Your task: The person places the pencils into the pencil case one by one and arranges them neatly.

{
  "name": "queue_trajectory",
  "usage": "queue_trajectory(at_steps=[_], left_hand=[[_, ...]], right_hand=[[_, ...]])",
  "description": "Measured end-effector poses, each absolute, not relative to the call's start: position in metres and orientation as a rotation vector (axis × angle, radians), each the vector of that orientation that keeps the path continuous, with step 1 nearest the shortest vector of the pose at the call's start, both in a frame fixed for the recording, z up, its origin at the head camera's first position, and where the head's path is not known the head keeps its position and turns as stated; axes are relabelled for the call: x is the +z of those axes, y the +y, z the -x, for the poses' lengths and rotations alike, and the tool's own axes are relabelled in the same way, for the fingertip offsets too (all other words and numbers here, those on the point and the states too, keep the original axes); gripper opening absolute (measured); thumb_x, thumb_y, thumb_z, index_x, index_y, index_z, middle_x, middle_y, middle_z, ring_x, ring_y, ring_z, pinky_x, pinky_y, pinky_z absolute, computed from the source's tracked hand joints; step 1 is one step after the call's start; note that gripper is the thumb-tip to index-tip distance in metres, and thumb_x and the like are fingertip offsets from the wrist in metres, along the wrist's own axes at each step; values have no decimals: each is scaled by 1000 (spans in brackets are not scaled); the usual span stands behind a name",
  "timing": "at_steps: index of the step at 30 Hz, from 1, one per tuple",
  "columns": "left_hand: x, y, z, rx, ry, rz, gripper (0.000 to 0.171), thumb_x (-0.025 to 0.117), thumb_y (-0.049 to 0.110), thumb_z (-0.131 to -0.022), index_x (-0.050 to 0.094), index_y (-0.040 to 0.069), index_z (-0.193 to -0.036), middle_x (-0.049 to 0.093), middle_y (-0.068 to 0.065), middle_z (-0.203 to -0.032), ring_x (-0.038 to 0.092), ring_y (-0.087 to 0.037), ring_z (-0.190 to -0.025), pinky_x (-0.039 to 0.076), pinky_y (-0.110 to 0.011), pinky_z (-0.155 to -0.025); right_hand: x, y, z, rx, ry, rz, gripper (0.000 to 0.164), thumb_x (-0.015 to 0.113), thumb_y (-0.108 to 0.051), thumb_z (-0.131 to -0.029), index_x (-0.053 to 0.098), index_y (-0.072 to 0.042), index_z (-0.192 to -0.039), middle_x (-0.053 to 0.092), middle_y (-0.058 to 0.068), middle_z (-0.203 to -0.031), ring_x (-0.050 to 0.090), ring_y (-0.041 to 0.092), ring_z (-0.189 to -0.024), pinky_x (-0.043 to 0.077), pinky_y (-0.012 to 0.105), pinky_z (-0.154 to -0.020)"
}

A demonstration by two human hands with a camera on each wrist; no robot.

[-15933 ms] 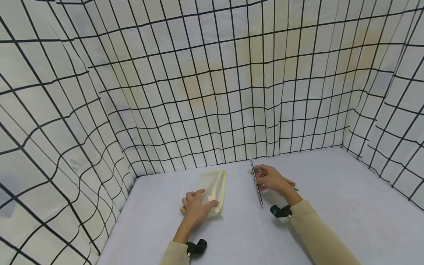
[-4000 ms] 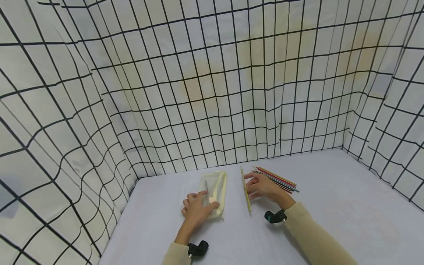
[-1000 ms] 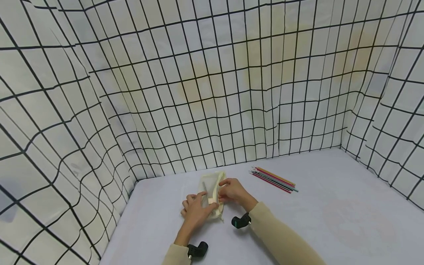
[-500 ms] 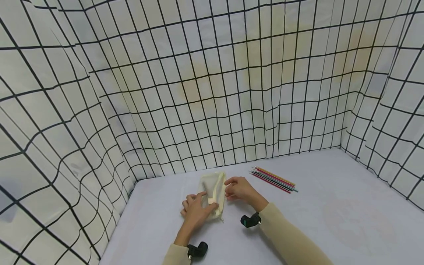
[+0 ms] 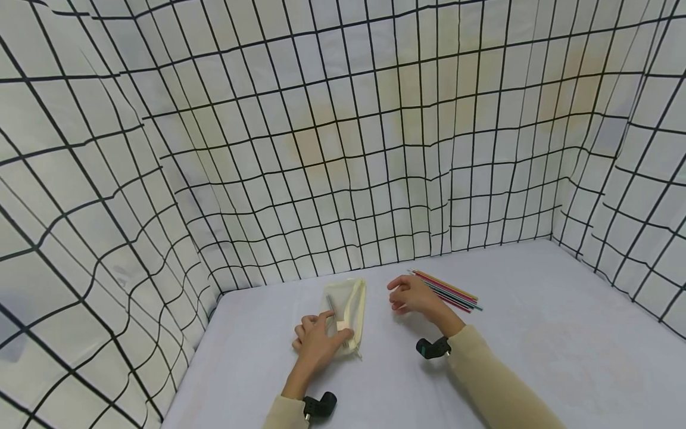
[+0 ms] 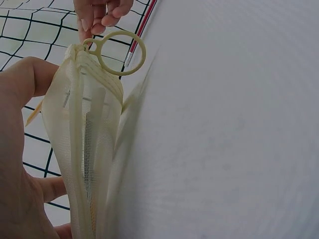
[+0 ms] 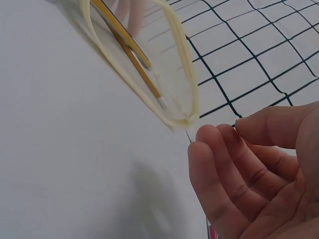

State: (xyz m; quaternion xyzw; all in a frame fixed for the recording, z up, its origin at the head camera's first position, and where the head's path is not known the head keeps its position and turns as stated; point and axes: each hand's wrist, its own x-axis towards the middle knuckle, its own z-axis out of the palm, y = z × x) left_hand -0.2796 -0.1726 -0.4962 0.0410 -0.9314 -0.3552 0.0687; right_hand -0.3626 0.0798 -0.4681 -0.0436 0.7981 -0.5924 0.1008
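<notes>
A cream see-through mesh zip pouch point(image 5: 345, 292) lies on the white tabletop. My left hand point(image 5: 317, 341) grips its near left side, fingers and thumb spread across it. Yellow pencils point(image 7: 119, 25) show inside the pouch's open mouth in the right wrist view. A ring zip pull point(image 6: 144, 52) hangs at the pouch's end in the left wrist view. My right hand point(image 5: 420, 298) hovers between the pouch and a bundle of coloured pencils point(image 5: 454, 296), partly covering the bundle's far left end. Its fingers bend loosely, with nothing between them.
White cloth walls with a black grid point(image 5: 375, 149) rise behind and on both sides of the table point(image 5: 536, 333). A black wrist camera point(image 5: 320, 405) sits under the left wrist and another camera point(image 5: 433, 348) under the right.
Over the last second my right hand has moved from the pouch's mouth rightward to the pencil bundle. The yellow pencil it held earlier has left it. My left hand keeps its place.
</notes>
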Motion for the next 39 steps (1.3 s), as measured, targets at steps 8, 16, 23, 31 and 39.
queue_trajectory(at_steps=[8,16,23,31,39], left_hand=[[-496,-173,280,-1075,-2807,-121,76,74,53,-81,55,19,-146,37,-20,-140,30,-39,-123,24,-57,-88],[-497,-173,280,-1063,-2808,-126,75,74,53,-81,55,18,-145,37,-20,-140,30,-40,-123,24,-57,-88],[-498,-173,280,-1051,-2809,-125,76,74,54,-81,55,19,-146,37,-21,-140,30,-40,-124,25,-57,-89],[-498,-174,282,-1064,-2808,-118,78,74,54,-80,54,19,-146,37,-20,-141,29,-40,-125,24,-58,-89],[-497,-175,281,-1099,-2799,-104,77,74,53,-81,54,18,-146,36,-20,-140,29,-40,-124,23,-58,-90]], right_hand=[[-458,110,366,-1688,2473,272,31,63,-6,-97,60,4,-127,69,21,-100,69,20,-80,61,36,-75],[-449,138,366,-1565,2596,370,33,61,-6,-98,60,4,-129,69,24,-105,69,20,-81,60,36,-76],[-451,160,370,-1402,2741,424,31,62,-8,-97,64,-1,-128,70,16,-107,66,19,-80,55,30,-69],[-460,172,376,-1193,2915,479,29,65,-11,-94,68,-6,-123,71,10,-105,64,21,-90,50,34,-76],[-464,176,377,-1095,2946,514,29,65,-7,-93,68,-4,-121,71,9,-104,62,22,-91,50,35,-76]])
